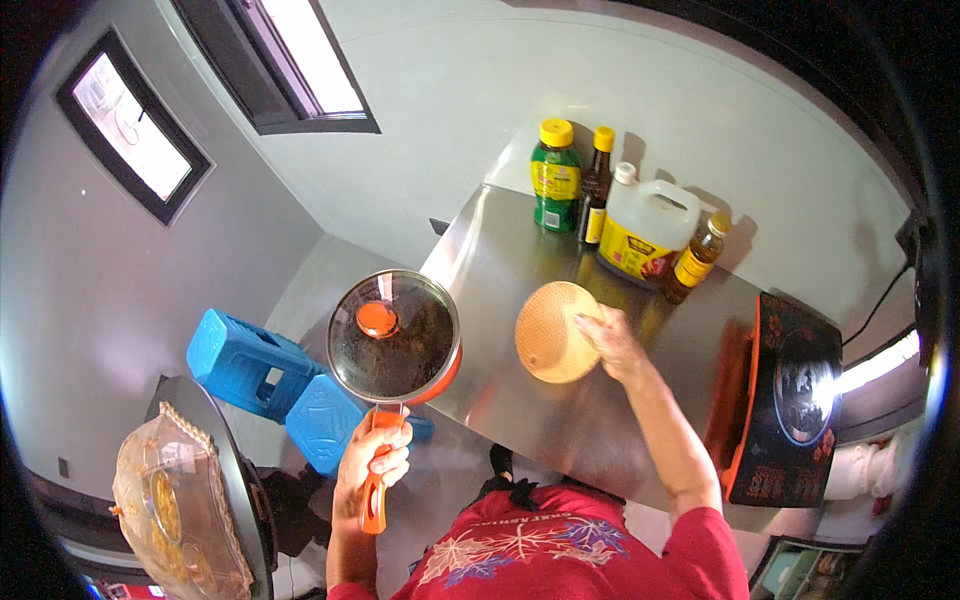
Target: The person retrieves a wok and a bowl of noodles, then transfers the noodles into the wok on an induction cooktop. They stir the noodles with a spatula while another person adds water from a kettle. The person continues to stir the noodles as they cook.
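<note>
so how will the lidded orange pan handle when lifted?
The pan likely feels front-heavy: the left hand grips only its long handle. The lid may slide if tilted, since no hand holds it down. Being see-through, probably glass, it could break if dropped.

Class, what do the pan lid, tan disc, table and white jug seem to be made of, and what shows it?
Pan lid: probably glass, glossy; see-through, with reflections.
Tan disc: perhaps woven fibre or textured silicone, fairly matte; its fine surface pattern leaves it open.
Table: likely stainless steel, satin; grey with blurred reflections.
White jug: likely plastic; cloudy, with a moulded-in handle.
</note>
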Tool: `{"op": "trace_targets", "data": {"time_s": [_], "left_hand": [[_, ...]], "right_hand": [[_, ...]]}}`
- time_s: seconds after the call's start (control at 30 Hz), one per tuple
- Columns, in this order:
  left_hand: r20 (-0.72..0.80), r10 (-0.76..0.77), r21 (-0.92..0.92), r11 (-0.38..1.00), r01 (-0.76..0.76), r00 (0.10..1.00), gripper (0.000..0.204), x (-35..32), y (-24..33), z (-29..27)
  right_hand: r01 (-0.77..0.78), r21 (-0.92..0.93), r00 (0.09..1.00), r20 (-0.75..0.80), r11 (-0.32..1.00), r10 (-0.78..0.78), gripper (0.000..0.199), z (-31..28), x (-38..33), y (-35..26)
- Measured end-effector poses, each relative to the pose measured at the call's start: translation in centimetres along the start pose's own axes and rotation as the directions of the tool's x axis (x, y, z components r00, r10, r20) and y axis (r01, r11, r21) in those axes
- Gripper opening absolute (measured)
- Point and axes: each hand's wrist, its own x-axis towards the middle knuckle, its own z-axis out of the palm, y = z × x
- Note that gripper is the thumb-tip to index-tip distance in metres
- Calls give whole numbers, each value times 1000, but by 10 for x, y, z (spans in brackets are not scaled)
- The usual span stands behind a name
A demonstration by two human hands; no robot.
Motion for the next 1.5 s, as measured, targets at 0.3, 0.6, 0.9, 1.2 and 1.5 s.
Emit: {"op": "trace_targets", "data": {"time_s": [0.3, 0.6, 0.9, 1.2, 1.5], "left_hand": [[80, -79, 64, 995, 74, 994, 26, 51, 57, -26], [256, -204, 58, 979, 196, 945, 17, 152, 53, -13], [310, -324, 131, 946, 297, 894, 21, 224, 31, -3], [350, -348, 231, 932, 280, 869, 29, 241, 32, -17], [304, -388, 42, 918, 394, 870, 49, 248, 22, -33]], "right_hand": [[17, -130, 985, -170, 991, -39, 28, 96, 140, 66], [15, -713, 879, -326, 701, -349, 33, 64, 66, 53], [-98, -970, 723, -222, 221, -655, 23, 24, -48, 66], [-272, -936, 774, -350, 222, -528, 41, 19, -69, 65], [-206, -938, 755, -333, 278, -564, 45, 12, -76, 66]]}}
